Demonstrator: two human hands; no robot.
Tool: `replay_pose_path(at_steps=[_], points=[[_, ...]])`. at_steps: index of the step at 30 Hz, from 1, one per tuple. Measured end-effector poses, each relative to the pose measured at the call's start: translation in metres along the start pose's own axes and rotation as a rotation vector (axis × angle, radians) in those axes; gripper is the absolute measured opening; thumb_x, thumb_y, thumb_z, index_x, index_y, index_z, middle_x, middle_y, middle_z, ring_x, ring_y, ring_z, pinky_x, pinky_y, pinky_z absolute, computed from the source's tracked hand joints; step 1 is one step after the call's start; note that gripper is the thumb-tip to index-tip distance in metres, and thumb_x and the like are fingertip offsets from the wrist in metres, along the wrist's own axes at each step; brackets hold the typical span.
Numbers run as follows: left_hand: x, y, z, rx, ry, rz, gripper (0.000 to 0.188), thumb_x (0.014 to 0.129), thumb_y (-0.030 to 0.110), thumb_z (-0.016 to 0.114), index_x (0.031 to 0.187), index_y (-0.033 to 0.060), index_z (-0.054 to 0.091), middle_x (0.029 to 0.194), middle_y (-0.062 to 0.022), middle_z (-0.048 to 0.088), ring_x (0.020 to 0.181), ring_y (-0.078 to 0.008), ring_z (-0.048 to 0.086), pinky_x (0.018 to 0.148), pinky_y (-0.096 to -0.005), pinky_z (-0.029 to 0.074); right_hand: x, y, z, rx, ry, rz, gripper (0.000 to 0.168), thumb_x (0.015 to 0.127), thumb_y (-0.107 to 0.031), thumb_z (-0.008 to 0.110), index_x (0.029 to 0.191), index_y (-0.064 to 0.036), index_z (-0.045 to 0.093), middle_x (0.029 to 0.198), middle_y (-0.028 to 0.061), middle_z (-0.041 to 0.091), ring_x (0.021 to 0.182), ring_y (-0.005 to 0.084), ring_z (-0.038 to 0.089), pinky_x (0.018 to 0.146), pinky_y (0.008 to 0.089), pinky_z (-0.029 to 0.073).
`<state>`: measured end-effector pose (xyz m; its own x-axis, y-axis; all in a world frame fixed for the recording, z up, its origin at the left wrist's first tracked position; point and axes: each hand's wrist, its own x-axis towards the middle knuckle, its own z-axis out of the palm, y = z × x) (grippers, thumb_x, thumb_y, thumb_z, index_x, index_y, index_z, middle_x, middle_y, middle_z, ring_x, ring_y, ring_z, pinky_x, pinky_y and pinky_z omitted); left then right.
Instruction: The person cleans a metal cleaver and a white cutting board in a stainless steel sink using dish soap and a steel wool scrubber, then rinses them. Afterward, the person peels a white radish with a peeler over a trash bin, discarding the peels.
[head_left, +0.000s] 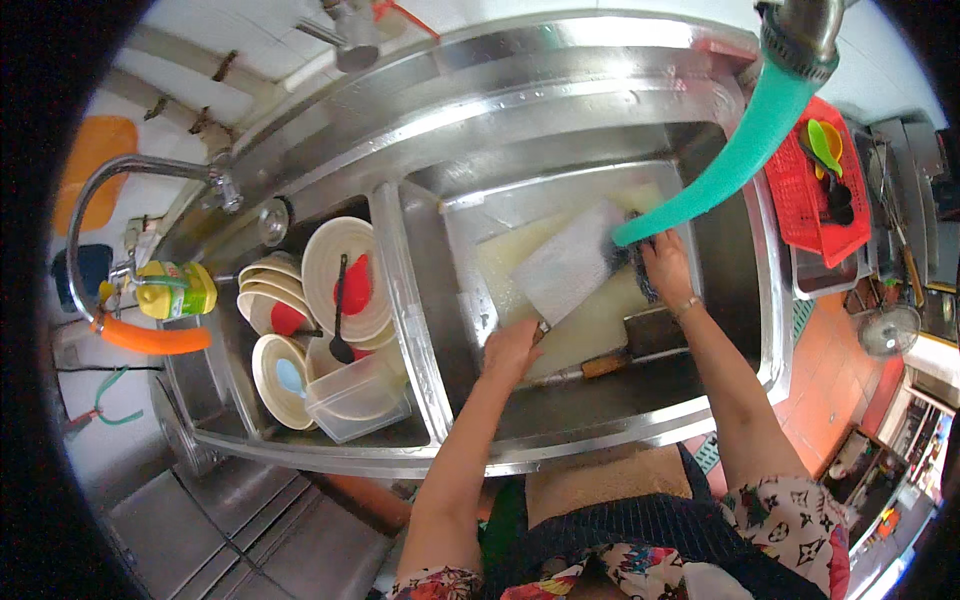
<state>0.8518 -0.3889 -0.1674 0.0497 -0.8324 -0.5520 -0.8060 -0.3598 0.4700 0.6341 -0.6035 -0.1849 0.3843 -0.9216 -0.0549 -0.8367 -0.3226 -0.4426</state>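
Note:
My left hand (513, 349) grips the short handle of a broad metal cleaver (568, 262), whose wide blade points up and to the right inside the right sink basin (480, 180). At the far end of the blade, my right hand (667, 262) is beside the mouth of a green hose (720, 176) and a dark mesh-like thing; its fingers are partly hidden, so its grip is unclear. Below the blade, a pale cutting board (592, 330) lies in the basin. A second cleaver with a wooden handle (604, 365) lies near the basin's front side.
Bowls (347, 307), ladles and a clear plastic container (358, 397) fill the left basin. A curved tap with an orange hose (155, 334) and a yellow jug (177, 290) are at far left. A red basket (817, 217) of utensils stands right of the sink.

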Motion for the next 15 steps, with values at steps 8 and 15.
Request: replay_pose_path(at_steps=[8, 15], points=[[0.015, 0.052, -0.146, -0.499, 0.563, -0.164, 0.026, 0.088, 0.029, 0.054, 0.091, 0.0029, 0.058, 0.092, -0.0183, 0.059, 0.088, -0.0358, 0.057, 0.076, -0.0405, 0.046, -0.027, -0.041, -0.004, 0.09, 0.042, -0.031, 0.041, 0.074, -0.008, 0.06, 0.115, -0.01, 0.053, 0.107, 0.0121, 0.056, 0.101, 0.0328, 0.053, 0.084, 0.0422, 0.045], [0.015, 0.09, -0.347, -0.403, 1.452, 0.247, 0.038, 0.087, 0.034, 0.057, 0.095, -0.0022, 0.05, 0.085, -0.0104, 0.053, 0.074, -0.0211, 0.053, 0.069, -0.0338, 0.044, -0.023, -0.046, -0.016, 0.081, 0.147, -0.173, 0.041, 0.071, -0.009, 0.063, 0.111, -0.01, 0.056, 0.108, 0.0136, 0.056, 0.101, 0.0326, 0.053, 0.085, 0.0422, 0.044]])
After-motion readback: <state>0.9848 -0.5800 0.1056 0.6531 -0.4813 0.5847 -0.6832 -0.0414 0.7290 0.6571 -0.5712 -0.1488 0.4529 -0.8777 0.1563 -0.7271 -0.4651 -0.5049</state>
